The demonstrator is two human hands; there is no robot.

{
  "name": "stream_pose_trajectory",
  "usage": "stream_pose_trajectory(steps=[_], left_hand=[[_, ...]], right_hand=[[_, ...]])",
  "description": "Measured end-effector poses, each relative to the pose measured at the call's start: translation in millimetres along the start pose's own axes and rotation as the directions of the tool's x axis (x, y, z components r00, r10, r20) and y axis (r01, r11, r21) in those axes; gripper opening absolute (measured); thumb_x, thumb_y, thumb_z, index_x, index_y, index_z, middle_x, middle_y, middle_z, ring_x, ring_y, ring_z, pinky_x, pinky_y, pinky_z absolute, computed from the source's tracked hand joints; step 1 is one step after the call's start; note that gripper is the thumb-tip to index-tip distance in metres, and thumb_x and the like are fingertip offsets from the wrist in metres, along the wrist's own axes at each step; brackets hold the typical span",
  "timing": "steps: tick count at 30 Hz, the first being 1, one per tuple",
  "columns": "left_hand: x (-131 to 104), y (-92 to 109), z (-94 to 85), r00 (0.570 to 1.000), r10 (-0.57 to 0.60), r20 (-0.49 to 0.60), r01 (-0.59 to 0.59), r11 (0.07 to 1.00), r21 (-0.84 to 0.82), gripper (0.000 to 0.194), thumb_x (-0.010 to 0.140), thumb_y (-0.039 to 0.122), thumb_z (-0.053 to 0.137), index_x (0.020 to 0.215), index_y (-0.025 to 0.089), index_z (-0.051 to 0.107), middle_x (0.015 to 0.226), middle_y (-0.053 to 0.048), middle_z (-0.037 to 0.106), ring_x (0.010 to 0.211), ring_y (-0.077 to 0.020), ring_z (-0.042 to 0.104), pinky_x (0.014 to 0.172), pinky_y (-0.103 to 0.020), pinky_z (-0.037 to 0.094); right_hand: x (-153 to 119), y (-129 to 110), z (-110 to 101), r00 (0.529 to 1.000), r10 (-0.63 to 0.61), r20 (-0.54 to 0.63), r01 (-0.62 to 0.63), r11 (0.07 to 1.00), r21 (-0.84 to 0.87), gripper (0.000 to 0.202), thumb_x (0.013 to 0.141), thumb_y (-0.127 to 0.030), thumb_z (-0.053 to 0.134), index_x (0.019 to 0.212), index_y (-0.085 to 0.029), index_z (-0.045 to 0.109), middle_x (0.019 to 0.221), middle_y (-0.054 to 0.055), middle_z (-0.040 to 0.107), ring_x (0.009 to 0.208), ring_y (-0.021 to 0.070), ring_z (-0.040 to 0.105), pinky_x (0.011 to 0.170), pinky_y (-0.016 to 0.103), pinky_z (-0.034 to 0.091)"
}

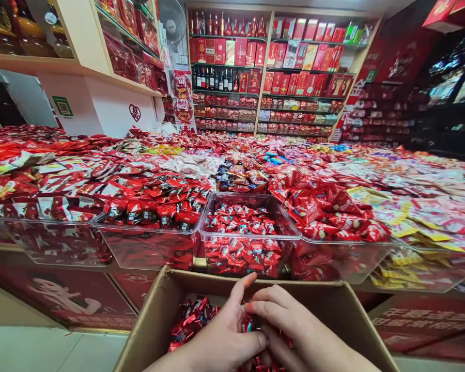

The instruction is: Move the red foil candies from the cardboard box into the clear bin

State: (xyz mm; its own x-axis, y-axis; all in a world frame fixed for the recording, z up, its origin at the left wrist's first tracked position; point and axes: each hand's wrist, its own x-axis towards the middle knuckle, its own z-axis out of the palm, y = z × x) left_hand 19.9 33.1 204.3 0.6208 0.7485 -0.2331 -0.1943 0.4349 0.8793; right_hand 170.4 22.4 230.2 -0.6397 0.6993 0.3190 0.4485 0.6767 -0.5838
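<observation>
A cardboard box stands open in front of me, with small red wrapped candies in it. Both my hands are inside its opening. My left hand is curved, its thumb bent inward and its index finger pointing up near the far wall. My right hand curls toward it from the right, its fingers meeting the left hand. Between the two cupped hands a few red and blue wrappers show; how many candies they hold is hidden. Just beyond the box, a clear plastic bin holds the same kind of red candies.
Clear bins of black-and-red packets, larger red packets and yellow-and-pink packets flank the middle bin. More heaps of sweets stretch behind. Shelves with bottles and red boxes line the back. A wooden cabinet overhangs the left.
</observation>
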Motion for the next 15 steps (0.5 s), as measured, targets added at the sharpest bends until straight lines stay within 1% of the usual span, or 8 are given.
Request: stream_pose_trajectory(steps=[3, 5, 6, 8, 10, 11, 13, 15], left_hand=[[0, 0, 2.1, 0.999, -0.024, 0.028, 0.022, 0.997, 0.070, 0.079, 0.064, 0.001, 0.052, 0.125, 0.034, 0.013, 0.101, -0.002, 0.051, 0.050, -0.0035, 0.054, 0.044, -0.017, 0.035], [2, 3, 1.2, 1.000, -0.019, -0.011, 0.020, 0.994, 0.111, 0.081, 0.065, 0.002, 0.052, 0.126, 0.034, 0.010, 0.095, -0.001, 0.054, 0.048, -0.0043, 0.054, 0.041, -0.016, 0.033], [3, 6, 0.2, 0.999, -0.007, -0.048, 0.014, 0.991, 0.134, 0.079, 0.066, 0.005, 0.053, 0.126, 0.033, 0.009, 0.090, 0.000, 0.055, 0.048, -0.0055, 0.054, 0.039, -0.016, 0.032], [6, 11, -2.7, 0.991, 0.038, -0.128, -0.014, 0.982, 0.188, 0.060, 0.071, 0.015, 0.054, 0.122, 0.025, 0.025, 0.079, 0.000, 0.057, 0.052, -0.0077, 0.055, 0.040, -0.016, 0.034], [7, 17, -5.3, 0.981, 0.077, -0.178, -0.031, 0.968, 0.248, 0.041, 0.072, 0.024, 0.056, 0.110, 0.017, 0.043, 0.070, 0.000, 0.057, 0.056, -0.0085, 0.055, 0.043, -0.016, 0.035], [8, 18, -6.3, 0.977, 0.088, -0.193, -0.033, 0.962, 0.272, 0.034, 0.072, 0.026, 0.056, 0.103, 0.014, 0.049, 0.066, 0.000, 0.058, 0.056, -0.0087, 0.055, 0.044, -0.016, 0.035], [8, 20, -7.2, 0.973, 0.097, -0.211, -0.030, 0.954, 0.300, 0.029, 0.071, 0.028, 0.058, 0.096, 0.013, 0.054, 0.062, 0.000, 0.060, 0.056, -0.0090, 0.055, 0.044, -0.016, 0.034], [7, 19, -6.8, 0.969, 0.106, -0.224, -0.037, 0.955, 0.294, 0.026, 0.071, 0.029, 0.057, 0.092, 0.013, 0.056, 0.060, 0.000, 0.061, 0.054, -0.0088, 0.054, 0.044, -0.016, 0.034]], right_hand=[[-1, 11, -1, 0.998, 0.057, 0.011, -0.057, 0.992, 0.114, 0.026, 0.075, -0.007, 0.045, 0.096, -0.020, 0.054, 0.096, 0.005, 0.053, 0.093, 0.0134, 0.046, 0.082, 0.025, 0.040], [2, 18, -4, 0.998, 0.069, -0.009, -0.067, 0.984, 0.165, 0.018, 0.074, -0.009, 0.048, 0.087, -0.019, 0.056, 0.090, 0.004, 0.054, 0.087, 0.0132, 0.047, 0.079, 0.025, 0.040], [4, 22, -5, 0.995, 0.098, -0.030, -0.090, 0.976, 0.198, 0.014, 0.074, -0.010, 0.049, 0.084, -0.018, 0.055, 0.087, 0.003, 0.054, 0.083, 0.0129, 0.048, 0.076, 0.025, 0.040], [4, 29, -6, 0.975, 0.212, -0.072, -0.183, 0.938, 0.294, 0.008, 0.075, -0.016, 0.050, 0.082, -0.017, 0.053, 0.080, 0.002, 0.055, 0.074, 0.0120, 0.049, 0.068, 0.024, 0.041], [3, 34, -6, 0.933, 0.348, -0.092, -0.282, 0.867, 0.410, 0.007, 0.076, -0.022, 0.050, 0.080, -0.016, 0.052, 0.074, 0.001, 0.054, 0.066, 0.0110, 0.047, 0.062, 0.023, 0.040], [2, 36, -6, 0.915, 0.395, -0.086, -0.312, 0.826, 0.469, 0.009, 0.076, -0.024, 0.050, 0.078, -0.015, 0.051, 0.071, 0.000, 0.053, 0.064, 0.0106, 0.046, 0.060, 0.023, 0.040], [2, 37, -6, 0.893, 0.445, -0.061, -0.330, 0.743, 0.582, 0.013, 0.074, -0.027, 0.053, 0.074, -0.015, 0.051, 0.068, 0.000, 0.052, 0.061, 0.0098, 0.045, 0.059, 0.023, 0.039], [3, 36, -5, 0.877, 0.479, -0.039, -0.325, 0.651, 0.685, 0.015, 0.073, -0.028, 0.055, 0.070, -0.014, 0.050, 0.064, -0.001, 0.050, 0.058, 0.0089, 0.043, 0.057, 0.023, 0.037]])
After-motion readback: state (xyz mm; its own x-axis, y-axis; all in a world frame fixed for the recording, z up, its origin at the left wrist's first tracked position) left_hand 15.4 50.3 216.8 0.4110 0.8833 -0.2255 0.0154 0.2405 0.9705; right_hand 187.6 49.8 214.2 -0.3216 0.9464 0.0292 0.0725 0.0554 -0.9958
